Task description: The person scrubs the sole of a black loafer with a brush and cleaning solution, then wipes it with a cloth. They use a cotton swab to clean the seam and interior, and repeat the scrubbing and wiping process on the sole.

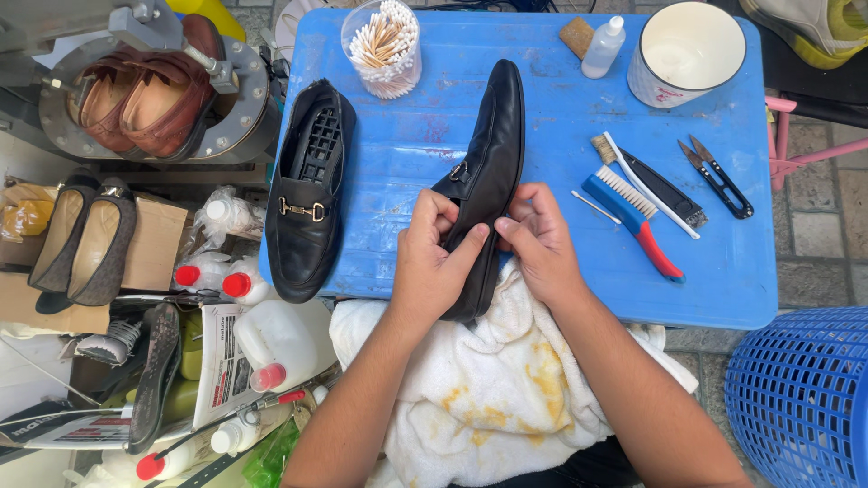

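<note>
Pinching the black loafer near its opening, both hands, left and right, grip supple, smooth leather that looks light, best held at the firmer heel.

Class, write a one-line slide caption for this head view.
Both hands, left and right, hold a black leather loafer above a stained white towel at a blue plastic table.

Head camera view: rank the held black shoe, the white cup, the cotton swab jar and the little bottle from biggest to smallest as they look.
1. Black shoe
2. White cup
3. Swab jar, a bit smaller than the cup
4. Bottle
</note>
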